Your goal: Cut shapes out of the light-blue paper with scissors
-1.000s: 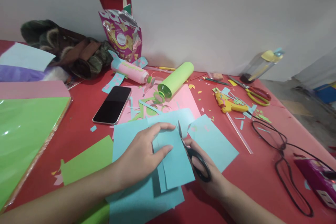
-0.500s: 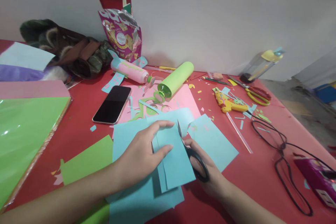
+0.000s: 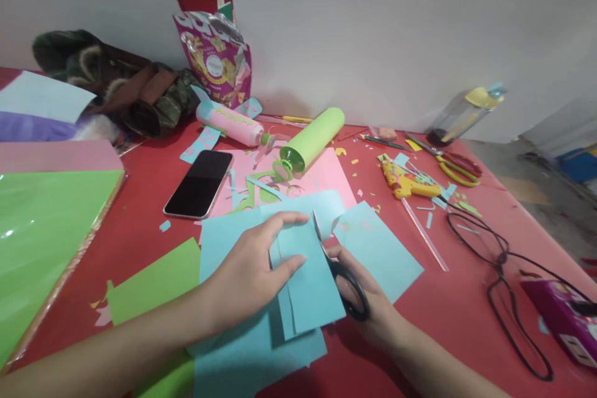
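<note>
My left hand (image 3: 245, 264) grips a folded piece of light blue paper (image 3: 317, 295), thumb and fingers lying across its upper part. In my right hand (image 3: 375, 308) are black-handled scissors (image 3: 352, 289), my fingers around the handle loops. Their blades point away from me and lie at the right edge of the folded paper. Beneath it spreads a larger light blue sheet (image 3: 228, 354). Another blue sheet (image 3: 380, 255) lies to the right, close to my right hand. A green sheet (image 3: 156, 280) is partly covered by my left forearm.
Beyond my hands lie a phone (image 3: 199, 185), a green-wrapped bottle (image 3: 314, 140) and a pink-wrapped bottle (image 3: 233, 124). At right are a yellow glue gun (image 3: 408, 186), its black cord (image 3: 497, 305) and a purple power strip (image 3: 562, 314). Paper scraps litter the red table.
The view has shifted very slightly. Both hands, the folded paper and the scissors keep nearly the same positions.
</note>
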`<state>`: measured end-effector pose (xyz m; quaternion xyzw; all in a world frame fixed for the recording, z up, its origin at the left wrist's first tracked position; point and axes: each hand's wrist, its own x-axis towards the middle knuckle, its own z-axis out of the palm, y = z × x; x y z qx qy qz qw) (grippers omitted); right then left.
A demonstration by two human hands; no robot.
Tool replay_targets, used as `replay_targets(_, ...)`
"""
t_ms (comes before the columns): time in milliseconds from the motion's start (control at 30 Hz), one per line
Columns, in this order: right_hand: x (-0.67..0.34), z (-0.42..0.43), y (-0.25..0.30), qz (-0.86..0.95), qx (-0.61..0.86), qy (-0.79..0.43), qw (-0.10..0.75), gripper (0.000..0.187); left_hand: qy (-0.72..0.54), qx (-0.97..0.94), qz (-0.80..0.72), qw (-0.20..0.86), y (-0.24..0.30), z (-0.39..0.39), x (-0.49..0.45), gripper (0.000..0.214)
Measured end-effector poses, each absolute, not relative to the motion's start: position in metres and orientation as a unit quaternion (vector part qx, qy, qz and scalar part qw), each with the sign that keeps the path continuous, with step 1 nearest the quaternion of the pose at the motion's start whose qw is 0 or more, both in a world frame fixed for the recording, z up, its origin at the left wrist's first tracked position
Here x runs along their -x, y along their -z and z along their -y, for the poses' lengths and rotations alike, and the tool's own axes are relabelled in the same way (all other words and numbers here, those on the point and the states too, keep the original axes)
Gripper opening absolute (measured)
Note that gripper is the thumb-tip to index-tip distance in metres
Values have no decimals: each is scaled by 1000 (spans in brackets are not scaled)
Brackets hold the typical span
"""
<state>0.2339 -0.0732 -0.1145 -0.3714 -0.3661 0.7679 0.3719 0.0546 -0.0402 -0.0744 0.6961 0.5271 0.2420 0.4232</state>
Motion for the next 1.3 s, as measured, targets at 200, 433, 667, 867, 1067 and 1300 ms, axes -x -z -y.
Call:
replay_targets(200,-232,73,115,361,372,-768,377,33,-246,-698,-528,415,75,40,-55,34)
replay_targets(433,-232,73,115,355,364,-772,381,32,-231,-688,-534,434,74,40,-55,28)
replay_targets(667,-232,74,114,328,356,-784,388,35,-214,-664,-524,489,70,39,-58,27)
replay_targets(867,-233,73,113,341,374,-770,388,36,-220,-673,-531,466,73,41,-58,29)
replay_targets(1067,-232,72,110,338,388,-766,385,38,-231,-662,-534,473,75,42,-59,30)
replay_targets(1300,-232,73,112,343,379,-770,382,37,-241,-662,-535,466,78,43,-58,30)
